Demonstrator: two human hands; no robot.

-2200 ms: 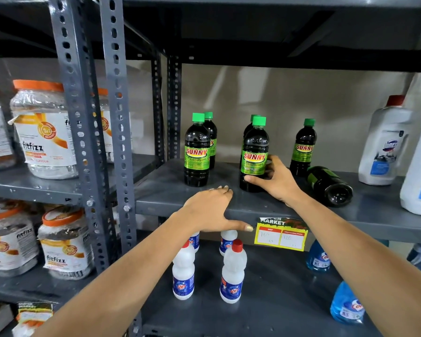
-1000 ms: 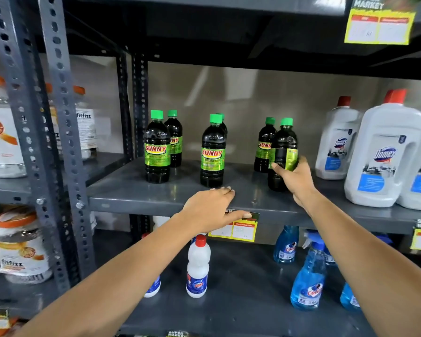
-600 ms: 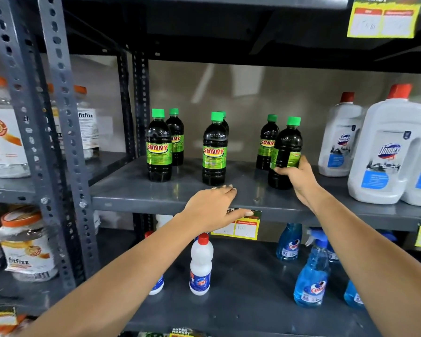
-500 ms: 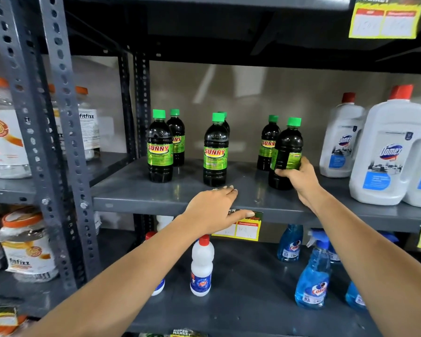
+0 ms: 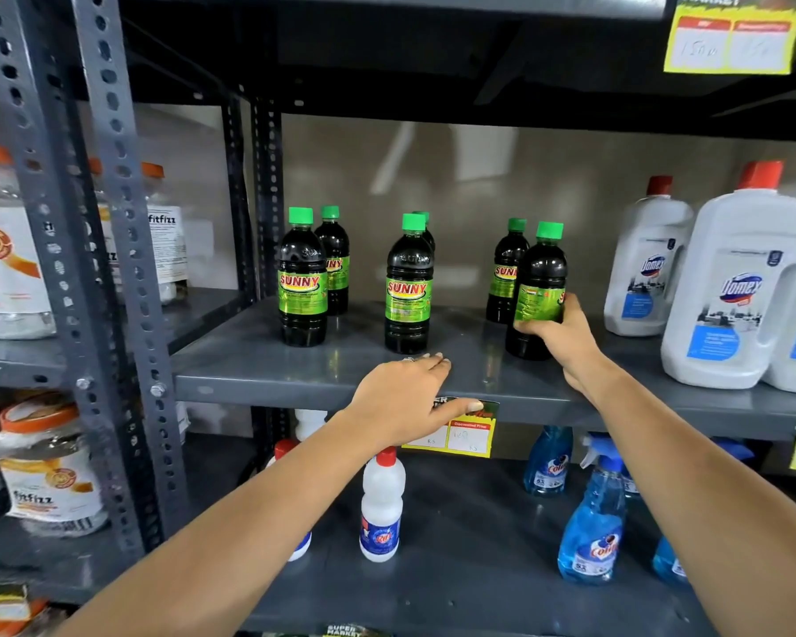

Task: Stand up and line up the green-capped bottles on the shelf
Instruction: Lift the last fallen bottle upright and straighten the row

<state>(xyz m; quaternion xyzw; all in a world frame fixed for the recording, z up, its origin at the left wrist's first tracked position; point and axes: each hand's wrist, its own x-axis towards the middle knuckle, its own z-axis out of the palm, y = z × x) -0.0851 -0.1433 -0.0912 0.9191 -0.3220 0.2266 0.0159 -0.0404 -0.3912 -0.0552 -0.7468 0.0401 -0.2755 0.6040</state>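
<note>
On the grey metal shelf (image 5: 258,365), a pair of dark green-capped bottles stands at the left: front one (image 5: 302,280), rear one (image 5: 336,259) half hidden behind it. The left hand (image 5: 403,397) lies flat on the shelf's front lip, fingers spread, gripping nothing. Just beyond it stands the middle bottle (image 5: 409,287), masking another. To the right, the right hand (image 5: 559,335) wraps the upright right-hand bottle (image 5: 538,287), its glossy label turned sideways, partly covering one more (image 5: 506,268).
</note>
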